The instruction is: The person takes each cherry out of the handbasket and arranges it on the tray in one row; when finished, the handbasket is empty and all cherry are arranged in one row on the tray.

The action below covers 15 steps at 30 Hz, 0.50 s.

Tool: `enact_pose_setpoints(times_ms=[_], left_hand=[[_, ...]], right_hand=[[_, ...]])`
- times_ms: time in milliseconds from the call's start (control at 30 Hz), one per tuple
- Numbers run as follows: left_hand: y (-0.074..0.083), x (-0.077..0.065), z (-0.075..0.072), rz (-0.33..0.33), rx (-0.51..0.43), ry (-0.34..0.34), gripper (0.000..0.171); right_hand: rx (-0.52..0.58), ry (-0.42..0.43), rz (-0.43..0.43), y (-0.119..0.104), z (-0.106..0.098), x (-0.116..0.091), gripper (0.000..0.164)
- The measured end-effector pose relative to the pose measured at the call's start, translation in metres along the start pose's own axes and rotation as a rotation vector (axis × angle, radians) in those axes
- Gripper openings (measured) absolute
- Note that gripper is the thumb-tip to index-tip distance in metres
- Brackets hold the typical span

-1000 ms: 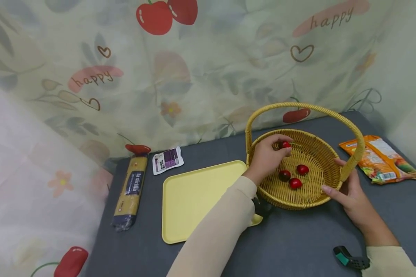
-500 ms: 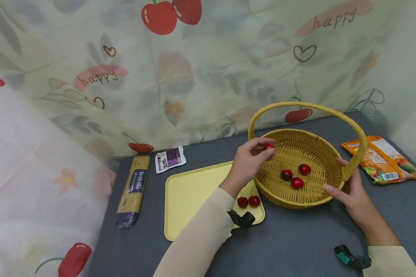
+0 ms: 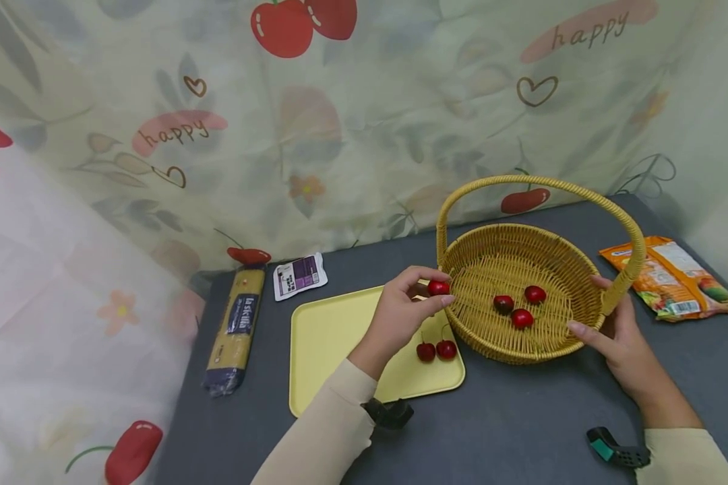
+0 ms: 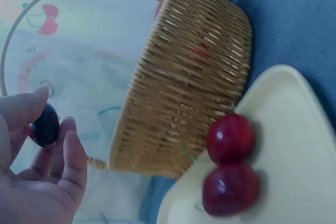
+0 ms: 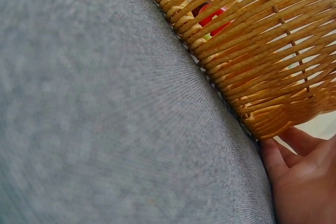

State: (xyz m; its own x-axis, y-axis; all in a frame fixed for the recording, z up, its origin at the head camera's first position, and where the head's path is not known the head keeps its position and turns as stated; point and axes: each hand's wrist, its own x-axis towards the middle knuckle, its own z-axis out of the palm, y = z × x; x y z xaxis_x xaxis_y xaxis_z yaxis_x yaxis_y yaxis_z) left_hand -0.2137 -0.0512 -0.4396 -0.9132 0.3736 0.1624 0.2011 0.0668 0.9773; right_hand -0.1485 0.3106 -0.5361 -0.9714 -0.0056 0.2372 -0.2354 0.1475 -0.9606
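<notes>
Thumb and fingers of my left hand pinch a red cherry by the basket's left rim, above the tray's back right part; it looks dark in the left wrist view, where the hand is at lower left. My right hand grips the right side of the yellow wicker basket, thumb at the rim, some fingers hidden behind the wall and handle base. Three cherries lie on the basket's floor. Two cherries with stems sit side by side on the pale yellow tray.
A pack of spaghetti and a small white-and-purple sachet lie left of and behind the tray. Right of the basket is an orange snack bag. The basket's tall handle arches overhead. A printed curtain hangs behind the grey table.
My left hand has carried the cherry leftward and down, from over the basket's inside to its left rim. The two cherries on the tray have come into sight. The right hand keeps its hold.
</notes>
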Motion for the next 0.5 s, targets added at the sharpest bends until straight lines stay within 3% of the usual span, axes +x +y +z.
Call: enact_pose_setpoints(times_ms=[300,500], left_hand=[[-0.019,-0.022,-0.017,-0.009,-0.086,0.035,0.028],[-0.028,-0.037,-0.023,-0.038,-0.091,0.054,0.029]], right_hand=[[-0.021,0.002,0.005,0.000,0.000,0.000,0.084],[-0.035,0.005,0.018,-0.002,0.000,0.000,0.084]])
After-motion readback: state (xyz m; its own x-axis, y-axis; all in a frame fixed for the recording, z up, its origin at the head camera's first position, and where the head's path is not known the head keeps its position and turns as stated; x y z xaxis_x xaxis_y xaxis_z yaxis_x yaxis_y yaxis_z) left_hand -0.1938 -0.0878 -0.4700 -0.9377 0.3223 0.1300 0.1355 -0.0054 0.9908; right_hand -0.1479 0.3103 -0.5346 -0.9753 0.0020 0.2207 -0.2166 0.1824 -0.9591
